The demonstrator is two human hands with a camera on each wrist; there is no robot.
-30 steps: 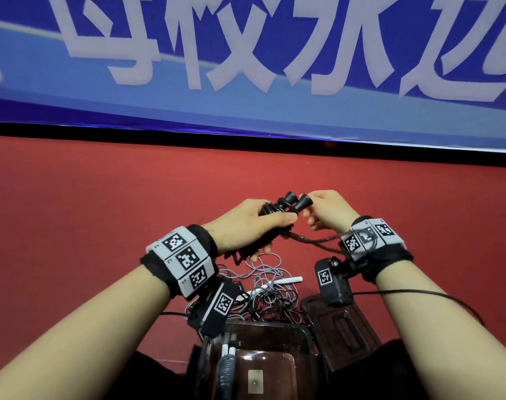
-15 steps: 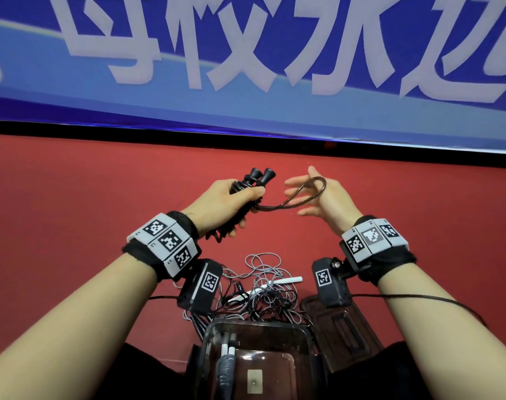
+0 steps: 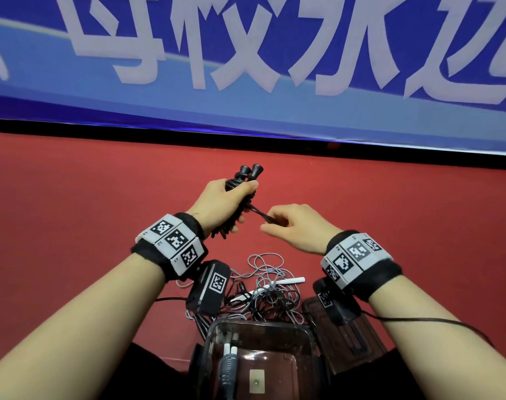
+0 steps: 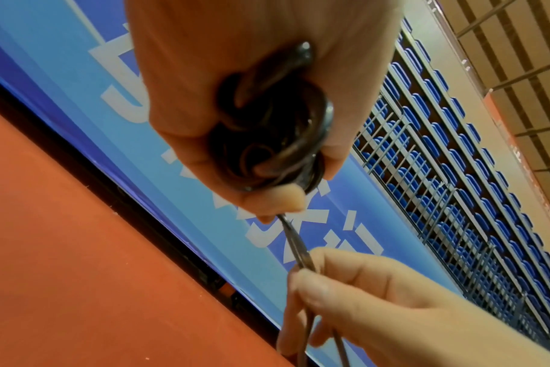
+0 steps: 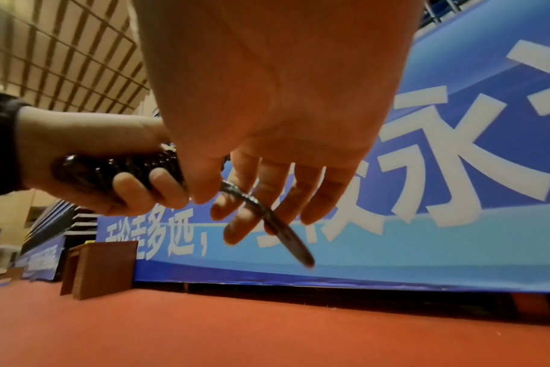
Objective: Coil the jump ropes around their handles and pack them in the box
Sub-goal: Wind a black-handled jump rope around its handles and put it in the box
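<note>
Two black handles [image 3: 250, 171] stand bundled in the left hand [image 3: 223, 203], its fingers clenched round the ribbed, glossy rope coil [image 3: 234, 223]; the right hand [image 3: 292, 229] pinches the last thin loop at 4 o'clock. Winding is nearly done: tuck that end, then lower it into the clear box [image 3: 309, 336] at 6 o'clock

The black jump rope [image 4: 294, 154] coiled on its handles [image 3: 251, 170] looks like glossy, smooth plastic; the box [image 3: 309, 336] is clear, shiny plastic; the floor [image 3: 73, 212] is matt red with a fine grain; the wrist bands [image 3: 194, 226] are fuzzy black cloth; the banner [image 3: 275, 116] looks smooth.
</note>
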